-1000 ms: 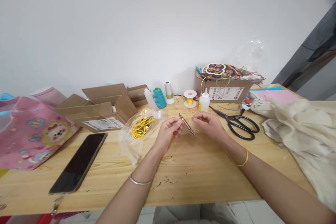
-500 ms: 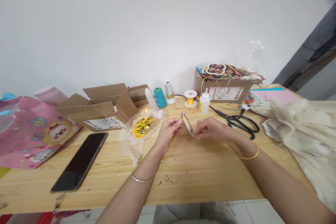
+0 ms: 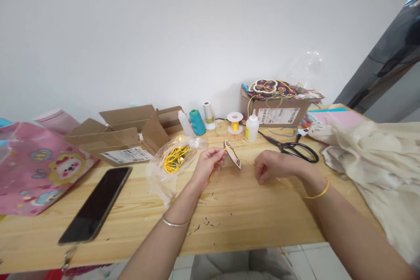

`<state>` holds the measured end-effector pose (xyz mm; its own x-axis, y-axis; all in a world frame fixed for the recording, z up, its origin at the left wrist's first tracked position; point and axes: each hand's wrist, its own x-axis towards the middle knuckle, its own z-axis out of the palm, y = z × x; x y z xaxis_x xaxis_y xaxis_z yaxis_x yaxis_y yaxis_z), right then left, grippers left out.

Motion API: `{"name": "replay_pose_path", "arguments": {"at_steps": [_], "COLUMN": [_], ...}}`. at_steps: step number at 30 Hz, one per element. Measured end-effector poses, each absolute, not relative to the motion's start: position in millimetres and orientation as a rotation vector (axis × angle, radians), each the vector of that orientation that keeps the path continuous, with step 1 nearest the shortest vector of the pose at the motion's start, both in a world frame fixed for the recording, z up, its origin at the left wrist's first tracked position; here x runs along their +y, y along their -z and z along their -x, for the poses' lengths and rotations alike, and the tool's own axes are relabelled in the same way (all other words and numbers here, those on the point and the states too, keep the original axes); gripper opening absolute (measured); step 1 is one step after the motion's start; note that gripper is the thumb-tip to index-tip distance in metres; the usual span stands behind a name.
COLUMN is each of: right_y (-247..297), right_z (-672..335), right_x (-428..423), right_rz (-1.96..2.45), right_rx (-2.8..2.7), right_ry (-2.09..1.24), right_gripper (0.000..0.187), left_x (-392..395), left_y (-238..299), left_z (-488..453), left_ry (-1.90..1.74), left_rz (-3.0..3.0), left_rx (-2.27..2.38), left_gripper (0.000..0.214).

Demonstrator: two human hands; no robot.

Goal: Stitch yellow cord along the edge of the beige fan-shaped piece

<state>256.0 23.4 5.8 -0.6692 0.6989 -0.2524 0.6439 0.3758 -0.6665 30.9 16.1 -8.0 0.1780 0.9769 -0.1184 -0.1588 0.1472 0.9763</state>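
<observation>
A flat wooden tag [image 3: 232, 155] with dark cut-out lettering hangs tilted over the middle of the table. My left hand [image 3: 210, 162] pinches it at its left edge, where a yellow cord is tied; some cord also trails below those fingers. To the right of the tag, my right hand [image 3: 271, 166] is closed, and a taut strand of yellow cord [image 3: 248, 163] runs from the tag into its fingers. The fingertips of that hand are partly turned away from view.
Behind my hands stand a teal thread cone [image 3: 197, 122], a yellow cord spool [image 3: 235, 123] and a glue bottle [image 3: 252, 127]. Black scissors [image 3: 297, 148] lie right, near cream cloth [image 3: 367, 157]. Left are a plastic bag of cord [image 3: 164, 183], a phone [image 3: 95, 205] and an open carton [image 3: 111, 140].
My right hand has moved right and slightly down, away from the tag, drawing the cord straight. My left hand keeps its pinch; the view has shifted slightly.
</observation>
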Motion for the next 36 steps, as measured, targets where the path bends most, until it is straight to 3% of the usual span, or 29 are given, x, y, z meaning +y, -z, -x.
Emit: {"name": "replay_pose_path", "arguments": {"at_steps": [4,14,20,25,36], "right_y": [-20.5,-23.6,-9.1,7.4,13.6], "right_z": [-279.2,-306.8,-276.6,-249.2,-283.4], "right_x": [22.1,4.8,-19.3,-18.1,-74.6], "right_rz": [1.253,1.542,1.239,1.399,1.495], "right_rx": [-2.486,-2.606,-2.609,-2.563,-2.627], "right_ry": [-1.224,-0.722,-0.356,-0.228,-0.047], "right_gripper": [0.010,0.011,0.028,0.048,0.036], "left_x": [16.4,16.6,15.3,15.0,17.6], "left_y": [9.5,9.2,8.0,7.5,10.8], "left_z": [-30.2,-29.6,-30.1,-30.5,-28.8], "left_ry": [-1.061,-1.052,-1.052,-1.062,-1.038], "left_rz": [-1.078,-1.095,-1.097,-1.083,-1.086], "left_rx": [1.026,1.015,1.000,1.004,1.007], "left_gripper": [0.022,0.021,0.022,0.024,0.023]}}
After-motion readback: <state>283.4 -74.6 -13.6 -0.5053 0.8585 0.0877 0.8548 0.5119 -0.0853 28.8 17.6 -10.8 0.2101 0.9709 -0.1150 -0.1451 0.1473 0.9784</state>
